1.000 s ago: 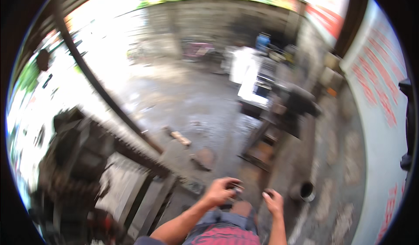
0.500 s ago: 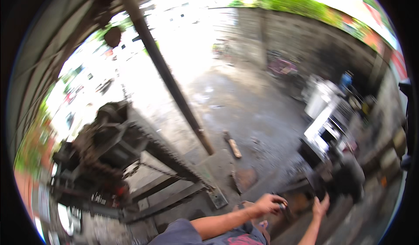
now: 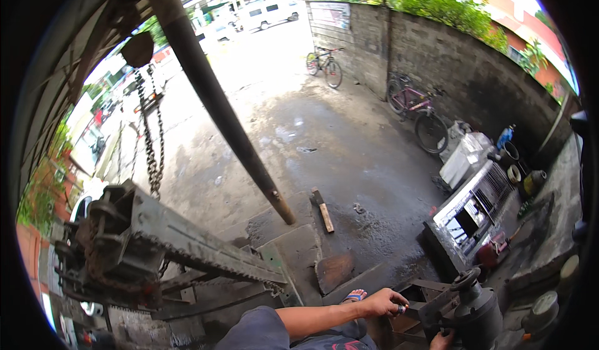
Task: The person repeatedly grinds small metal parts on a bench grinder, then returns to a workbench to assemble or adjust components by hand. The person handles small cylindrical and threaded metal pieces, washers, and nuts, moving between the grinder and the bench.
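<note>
My left hand (image 3: pixel 378 302) is closed, fingers pinched on a small shiny metal piece (image 3: pixel 401 309), too small to name. Low at the frame's edge, my right hand (image 3: pixel 442 340) is against the base of a stout dark metal cylinder (image 3: pixel 479 312) that resembles a bottle jack. Its fingers are mostly hidden, so its grip does not show. A round knobbed cap (image 3: pixel 465 279) tops the cylinder. Beside it, between my hands, is a dark angular steel frame (image 3: pixel 430 294).
A heavy steel beam (image 3: pixel 206 238) with chains (image 3: pixel 150 144) stands left, near a slanting pole (image 3: pixel 218 106). A wooden block (image 3: pixel 326 216) and a brown slab (image 3: pixel 334 271) lie ahead. A metal grille panel (image 3: pixel 477 203) and a red can (image 3: pixel 493 250) are at right.
The view has shifted and sharpened from blur. My right hand now sits lower, by the cylinder's base. The left hand keeps its pinch on the small metal piece.
</note>
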The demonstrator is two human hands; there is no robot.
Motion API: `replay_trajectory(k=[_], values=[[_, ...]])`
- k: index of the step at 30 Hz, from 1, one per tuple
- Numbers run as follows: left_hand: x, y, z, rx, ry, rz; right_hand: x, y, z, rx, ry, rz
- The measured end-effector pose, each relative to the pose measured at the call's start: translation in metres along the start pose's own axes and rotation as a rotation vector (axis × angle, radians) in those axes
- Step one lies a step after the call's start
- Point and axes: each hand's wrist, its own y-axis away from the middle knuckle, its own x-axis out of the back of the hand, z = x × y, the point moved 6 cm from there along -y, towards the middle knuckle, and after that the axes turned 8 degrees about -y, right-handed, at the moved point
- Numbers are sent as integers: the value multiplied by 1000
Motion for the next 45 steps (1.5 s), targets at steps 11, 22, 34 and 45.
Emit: replay_trajectory(k=[11, 22, 34, 45], values=[[-28, -102, 6, 199, -53, -117, 12, 90, -172, -267, -1235, -182], [-65, -139, -3, 372, 223, -77, 30, 39, -183, -188, -1130, -93], [-58, -164, -14, 529, 397, -176, 63, 6, -200, 61, -534, -77], [-66, -172, -26, 575, 618, -67, 61, 0, -205, -8, -653, 41]])
